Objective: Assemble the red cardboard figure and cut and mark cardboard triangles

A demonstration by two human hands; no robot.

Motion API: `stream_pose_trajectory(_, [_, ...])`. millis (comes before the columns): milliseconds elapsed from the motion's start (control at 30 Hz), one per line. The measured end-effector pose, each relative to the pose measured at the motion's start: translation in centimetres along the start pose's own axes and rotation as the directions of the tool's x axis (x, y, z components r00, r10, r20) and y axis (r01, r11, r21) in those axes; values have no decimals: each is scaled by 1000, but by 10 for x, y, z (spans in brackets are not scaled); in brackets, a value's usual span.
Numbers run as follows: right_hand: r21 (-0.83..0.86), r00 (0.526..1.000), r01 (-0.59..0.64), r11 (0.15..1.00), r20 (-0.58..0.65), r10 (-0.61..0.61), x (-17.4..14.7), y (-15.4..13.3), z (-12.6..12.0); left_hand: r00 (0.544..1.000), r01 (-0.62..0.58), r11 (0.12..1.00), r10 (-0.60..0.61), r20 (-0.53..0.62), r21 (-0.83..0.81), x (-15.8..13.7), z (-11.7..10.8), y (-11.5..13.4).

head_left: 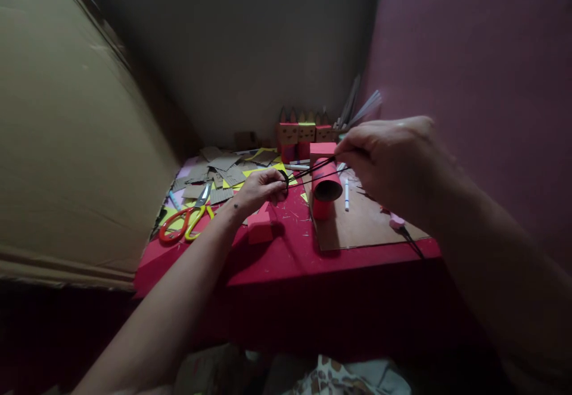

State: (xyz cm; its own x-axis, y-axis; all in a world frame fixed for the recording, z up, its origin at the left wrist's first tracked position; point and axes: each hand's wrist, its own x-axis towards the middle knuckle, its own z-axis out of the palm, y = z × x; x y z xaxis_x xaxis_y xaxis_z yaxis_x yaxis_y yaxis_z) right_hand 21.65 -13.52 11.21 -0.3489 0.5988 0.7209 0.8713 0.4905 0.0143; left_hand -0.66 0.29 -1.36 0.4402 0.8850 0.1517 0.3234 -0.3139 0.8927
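Observation:
Black string (310, 173) runs in several strands between my two hands, pulled fairly straight. My left hand (263, 187) pinches a dark bundle of it above the table. Higher and to the right, my right hand (388, 145) is closed on the other end of the strands. Just behind and below the string is a red paper-covered tube (325, 171), its dark open end facing me. A red box-like piece (322, 149) shows behind the tube. Below my left hand a small red folded paper piece (260, 228) sits on the red table (286, 258).
Scissors (185, 219) with red and yellow handles lie left, near cardboard scraps (221, 165). A marker (347, 195) and a pink-tipped glue gun (397, 221) rest around a cardboard sheet (366, 228). Small box figures with faces (306, 133) stand at the back. A large cardboard panel (75, 127) borders the left.

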Motion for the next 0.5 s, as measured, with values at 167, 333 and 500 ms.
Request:
stream_pose_trajectory(167, [144,976,-211,967,94,198,-23,5,-1,997,-76,997,76,14,9,-9,-14,-1])
stream_pose_trajectory(333, [479,828,-524,704,482,288,-54,27,14,990,-129,992,129,59,-14,-20,-28,6])
stream_pose_trajectory(500, [524,638,-753,398,729,248,-82,41,32,985,-118,993,114,128,19,-27,-34,12])
